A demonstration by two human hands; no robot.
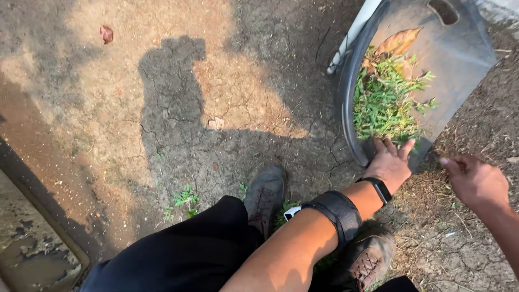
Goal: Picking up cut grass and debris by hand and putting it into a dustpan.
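Observation:
A grey plastic basin (459,59) lies tipped on its side on the cracked dirt at the upper right. Inside it sit green grass clippings (386,103) and a few dry brown leaves (399,41). My left hand (390,162) reaches across my knee and rests on the basin's lower rim, fingers spread at the edge of the clippings. A black band circles that wrist and a dark strap wraps the forearm. My right hand (474,181) hovers just right of the basin over the mulchy ground, fingers loosely curled, nothing visible in it.
My two brown shoes (265,194) stand on the dirt under my dark trouser leg. Small green weeds (185,199) grow to the left of the shoes. A concrete curb and drain edge (32,238) run along the lower left. A dry leaf (106,34) lies far left.

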